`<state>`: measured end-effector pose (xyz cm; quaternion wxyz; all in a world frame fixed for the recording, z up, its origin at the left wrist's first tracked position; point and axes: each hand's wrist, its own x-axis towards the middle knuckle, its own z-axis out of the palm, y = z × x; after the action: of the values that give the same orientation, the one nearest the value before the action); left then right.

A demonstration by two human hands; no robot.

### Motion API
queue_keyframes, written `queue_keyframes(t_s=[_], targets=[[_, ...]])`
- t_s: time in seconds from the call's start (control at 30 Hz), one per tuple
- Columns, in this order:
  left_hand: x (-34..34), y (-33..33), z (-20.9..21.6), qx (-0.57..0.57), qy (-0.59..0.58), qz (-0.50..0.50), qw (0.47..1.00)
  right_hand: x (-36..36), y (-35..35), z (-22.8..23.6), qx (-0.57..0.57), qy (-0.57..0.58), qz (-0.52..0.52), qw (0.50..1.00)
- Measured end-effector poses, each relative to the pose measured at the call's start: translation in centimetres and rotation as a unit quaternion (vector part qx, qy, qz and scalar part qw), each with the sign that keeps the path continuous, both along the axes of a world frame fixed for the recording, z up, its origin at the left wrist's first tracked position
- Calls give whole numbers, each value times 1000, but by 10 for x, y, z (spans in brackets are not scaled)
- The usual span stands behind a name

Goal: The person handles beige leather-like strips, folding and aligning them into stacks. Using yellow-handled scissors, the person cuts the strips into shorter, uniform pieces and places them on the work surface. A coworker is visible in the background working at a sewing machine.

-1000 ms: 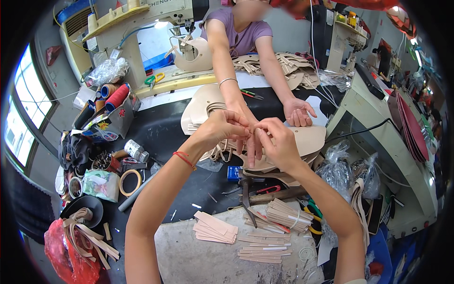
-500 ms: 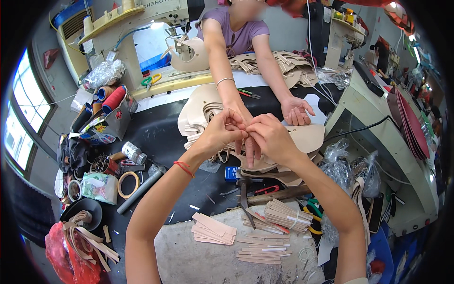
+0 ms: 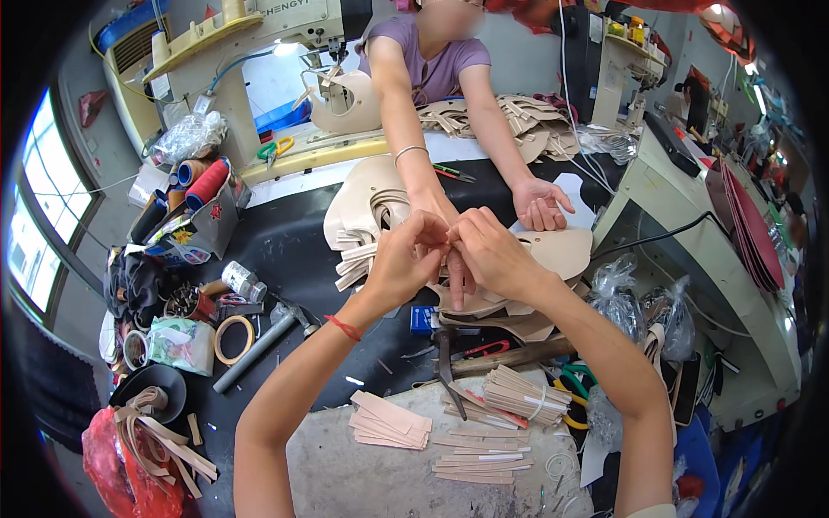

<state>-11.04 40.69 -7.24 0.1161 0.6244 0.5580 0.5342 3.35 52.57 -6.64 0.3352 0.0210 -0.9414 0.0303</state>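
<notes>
My left hand and my right hand meet over the black tabletop, fingertips pinched together. They are at the outstretched hand of a co-worker in a purple shirt, whose fingers hang down between mine. Whatever my fingertips pinch is too small or hidden to make out. The co-worker's other hand rests palm up to the right. Stacked beige leather pieces lie beneath and around our hands, some with strips folded along them.
On the pale work slab in front of me lie beige strips, a tied strip bundle and a hammer. A tape roll and grey rod sit left. A sewing machine stands behind, plastic bags right.
My left hand has turned more upright and its wrist has dropped a little, fingertips still close to the right hand's. The co-worker's arms have hardly moved.
</notes>
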Motion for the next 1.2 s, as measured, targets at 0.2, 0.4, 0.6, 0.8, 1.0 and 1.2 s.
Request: queue_keyframes(t_s=[0.2,0.4,0.6,0.8,1.0,1.2], targets=[[4,0,-12,77,71,59,993,0,-4,-2,-51,8,6,999],[17,5,-21,145,97,145,974,-2,-7,-5,-81,22,0,996],[19,9,-35,198,131,171,956,2,-4,-6,-139,32,3,990],[11,10,-42,217,175,198,940,2,-3,2,-262,20,1,965],[3,10,-40,275,251,247,895,-3,5,1,-210,25,31,977],[-1,10,-38,284,288,239,883,-7,10,5,-190,-3,49,980]])
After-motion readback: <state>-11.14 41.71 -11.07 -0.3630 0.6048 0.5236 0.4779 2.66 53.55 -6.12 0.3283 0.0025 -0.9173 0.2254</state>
